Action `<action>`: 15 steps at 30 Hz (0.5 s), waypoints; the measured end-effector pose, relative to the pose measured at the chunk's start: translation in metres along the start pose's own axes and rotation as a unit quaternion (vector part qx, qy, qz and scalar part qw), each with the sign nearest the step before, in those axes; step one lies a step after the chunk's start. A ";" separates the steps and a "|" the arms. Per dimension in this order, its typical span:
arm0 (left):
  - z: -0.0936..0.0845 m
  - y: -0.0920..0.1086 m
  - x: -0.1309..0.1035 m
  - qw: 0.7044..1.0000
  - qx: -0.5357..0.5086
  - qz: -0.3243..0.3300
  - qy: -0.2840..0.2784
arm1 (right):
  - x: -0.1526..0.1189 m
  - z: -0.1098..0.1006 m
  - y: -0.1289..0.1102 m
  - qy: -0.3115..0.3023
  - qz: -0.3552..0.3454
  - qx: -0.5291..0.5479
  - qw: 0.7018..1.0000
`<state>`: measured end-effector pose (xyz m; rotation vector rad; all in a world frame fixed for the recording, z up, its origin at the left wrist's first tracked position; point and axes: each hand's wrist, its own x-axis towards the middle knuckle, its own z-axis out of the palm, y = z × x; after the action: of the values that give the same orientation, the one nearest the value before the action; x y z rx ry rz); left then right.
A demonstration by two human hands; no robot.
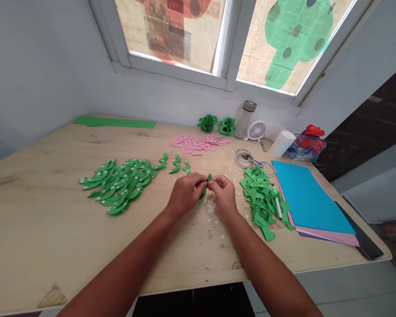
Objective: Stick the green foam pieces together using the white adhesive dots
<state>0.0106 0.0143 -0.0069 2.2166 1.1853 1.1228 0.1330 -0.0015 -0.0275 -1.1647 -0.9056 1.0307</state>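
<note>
My left hand [185,190] is closed in a pinch on a curved green foam piece [202,197], over the middle of the table. The fingertips of my right hand [225,193] are closed at the same piece's upper end, touching my left fingers. Part of the piece is hidden behind my left hand. Small white paper bits [212,221] lie scattered beneath my hands. To the left rests a spread of curved green foam pieces [125,185] with white tape patches. Several more such pieces [175,164] lie just beyond my left hand.
Right of my hands is a heap of green scraps [259,196] with a white pen [277,202] on it. Behind are scissors [255,162], pink cut-outs [198,143], a bottle [244,119] and a small fan [256,130]. Blue sheets [312,198] lie at the right.
</note>
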 end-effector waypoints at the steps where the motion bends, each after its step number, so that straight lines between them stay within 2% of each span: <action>1: 0.000 0.000 0.000 1.000 0.000 0.000 0.001 | 0.000 0.000 0.000 0.002 -0.001 -0.002 1.000; 15: -0.004 0.003 0.001 0.999 -0.021 -0.031 0.001 | -0.002 0.001 -0.005 -0.012 -0.001 -0.013 1.000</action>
<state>0.0095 0.0130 -0.0027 2.1335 1.2119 1.1147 0.1320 -0.0032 -0.0225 -1.1753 -0.9404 1.0361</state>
